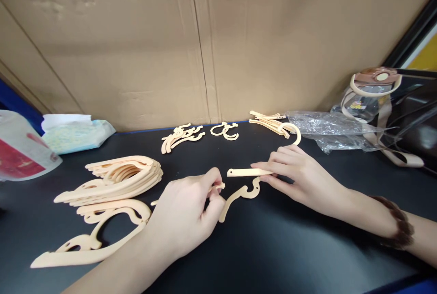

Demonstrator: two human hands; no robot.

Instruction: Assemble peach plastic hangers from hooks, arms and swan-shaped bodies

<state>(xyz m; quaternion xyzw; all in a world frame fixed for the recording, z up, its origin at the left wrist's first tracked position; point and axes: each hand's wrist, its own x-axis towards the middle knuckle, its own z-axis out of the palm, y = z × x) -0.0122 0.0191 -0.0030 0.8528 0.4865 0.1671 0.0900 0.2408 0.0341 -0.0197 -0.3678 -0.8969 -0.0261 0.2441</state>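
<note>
My left hand [194, 210] is closed on a small cream plastic hanger piece [218, 186], most of it hidden behind the fingers. My right hand [297, 173] pinches a flat cream hanger bar [244, 173], whose end with a small hole points toward the left hand. The two pieces are apart. Under the bar, between the hands, a curved hanger arm [235, 198] lies on the black table. Left of my left hand rests a stack of folded hangers [136, 182], with another hanger [68, 257] in front of it.
Along the back lie loose hanger arms [180, 137], hooks [229, 132] and a pile of bars [268, 123]. Clear plastic bags [327, 125] and a strapped bottle [367, 98] stand right. Wipes [78, 134] and a white-and-red container [25, 148] are left. Cardboard [273, 43] walls the back.
</note>
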